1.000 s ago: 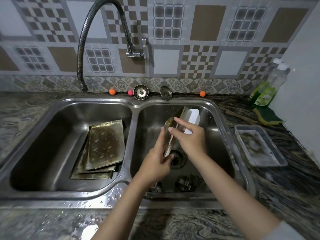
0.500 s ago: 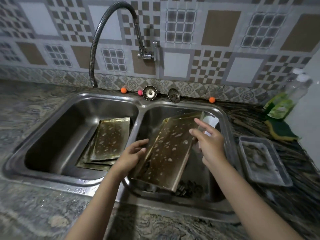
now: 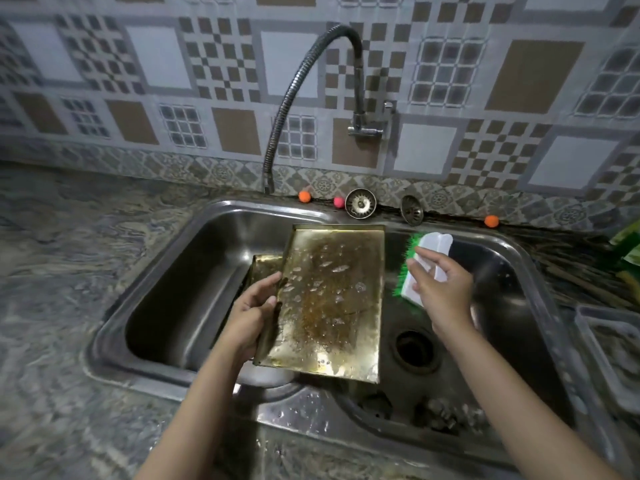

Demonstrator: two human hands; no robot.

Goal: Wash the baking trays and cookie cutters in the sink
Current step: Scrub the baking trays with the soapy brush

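My left hand (image 3: 254,311) grips the left edge of a gold baking tray (image 3: 330,299), wet and stained brown, which hangs flat over the divider of the double steel sink (image 3: 207,216). Another gold tray (image 3: 265,266) peeks out beneath it in the left basin. My right hand (image 3: 445,289) holds a white scrub brush with green bristles (image 3: 426,258) over the right basin, just right of the tray. Dark cookie cutters (image 3: 446,410) lie blurred at the front of the right basin.
A flexible tap hose (image 3: 294,95) arches over the sink from the tiled wall. Two drain strainers (image 3: 361,203) and small orange and pink balls (image 3: 304,196) sit on the back ledge. A clear plastic container (image 3: 609,355) stands on the counter at right, a green bottle (image 3: 628,245) behind it.
The tray has swung left from the right basin to over the divider and lies flatter. My right hand has let go of its edge and pulled right with the brush.
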